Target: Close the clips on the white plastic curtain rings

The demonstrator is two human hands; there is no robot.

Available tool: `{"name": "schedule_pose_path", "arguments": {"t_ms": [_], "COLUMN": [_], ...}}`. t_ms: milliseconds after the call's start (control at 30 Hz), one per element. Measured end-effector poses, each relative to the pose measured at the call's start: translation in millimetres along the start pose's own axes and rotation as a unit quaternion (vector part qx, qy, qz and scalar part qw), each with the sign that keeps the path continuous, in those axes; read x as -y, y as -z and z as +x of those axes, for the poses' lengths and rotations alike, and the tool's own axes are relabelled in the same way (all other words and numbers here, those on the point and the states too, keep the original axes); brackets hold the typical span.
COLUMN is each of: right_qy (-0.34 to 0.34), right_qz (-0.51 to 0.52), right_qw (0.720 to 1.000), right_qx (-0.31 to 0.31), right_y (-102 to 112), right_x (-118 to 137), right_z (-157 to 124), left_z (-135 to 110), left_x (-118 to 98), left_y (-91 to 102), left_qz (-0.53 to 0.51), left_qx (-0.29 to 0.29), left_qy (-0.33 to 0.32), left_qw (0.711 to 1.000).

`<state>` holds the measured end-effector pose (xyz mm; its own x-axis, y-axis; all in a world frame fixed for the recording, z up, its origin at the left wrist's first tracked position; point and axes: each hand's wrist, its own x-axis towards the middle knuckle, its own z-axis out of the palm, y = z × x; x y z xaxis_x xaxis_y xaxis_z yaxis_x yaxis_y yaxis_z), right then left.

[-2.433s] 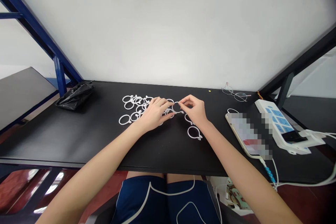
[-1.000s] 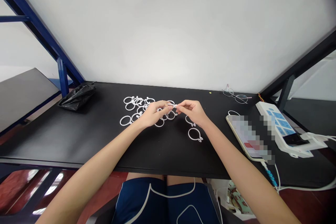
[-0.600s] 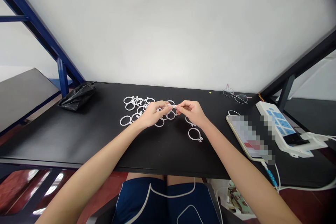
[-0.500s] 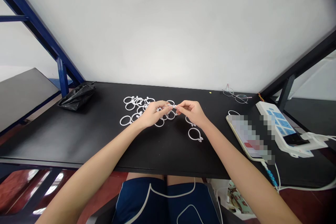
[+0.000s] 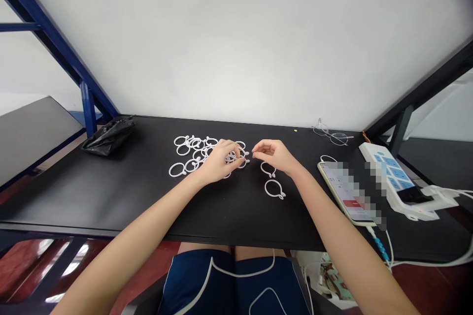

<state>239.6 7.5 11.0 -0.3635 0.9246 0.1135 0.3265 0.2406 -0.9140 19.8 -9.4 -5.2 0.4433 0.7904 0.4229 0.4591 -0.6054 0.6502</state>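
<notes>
Several white rings (image 5: 177, 170), each with a small knobbed end, lie in a loose pile on the black table (image 5: 229, 211). My left hand (image 5: 220, 161) is over the right part of this pile, thumb and fingers curved and apart, with white rings visible in the gap. Parts of the rings are hidden beneath it. To its right is my right hand (image 5: 274, 155), fingers bent and thumb tip slightly apart from them, with nothing visible held. Just below the right hand lie two separate rings, a nearer one (image 5: 273, 188) and another (image 5: 267, 169) partly close under the hand.
A crumpled black plastic bag (image 5: 110, 135) lies at the left. On the right are eyeglasses (image 5: 332, 136), a phone (image 5: 343, 192) with a charging cable, and a white power strip (image 5: 397, 182) with a plugged-in adapter. The white wall (image 5: 236, 44) bounds the table's back.
The hands were together, pinching a white ring between them. Now they are apart: my left hand has opened over the pile and my right hand has drawn slightly right.
</notes>
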Motion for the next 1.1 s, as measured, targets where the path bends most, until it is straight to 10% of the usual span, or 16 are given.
{"name": "schedule_pose_path", "arguments": {"t_ms": [267, 767, 1100], "right_qy": [-0.018, -0.001, -0.021], "right_qz": [-0.208, -0.219, 0.107], "right_qw": [0.978, 0.968, 0.983], "right_qx": [-0.004, -0.122, -0.147], "right_y": [9.2, -2.1, -27.3], "right_x": [-16.2, -28.3, -12.7], "right_z": [0.6, 4.7, 3.2], "left_z": [-2.4, -4.6, -7.1], "left_x": [6.6, 7.0, 0.5], "left_y": [-6.0, -8.8, -14.0], "left_qz": [0.067, 0.114, 0.093], "left_qx": [0.023, 0.064, 0.013], "left_qy": [-0.002, -0.014, -0.030], "left_qw": [0.998, 0.991, 0.995]}}
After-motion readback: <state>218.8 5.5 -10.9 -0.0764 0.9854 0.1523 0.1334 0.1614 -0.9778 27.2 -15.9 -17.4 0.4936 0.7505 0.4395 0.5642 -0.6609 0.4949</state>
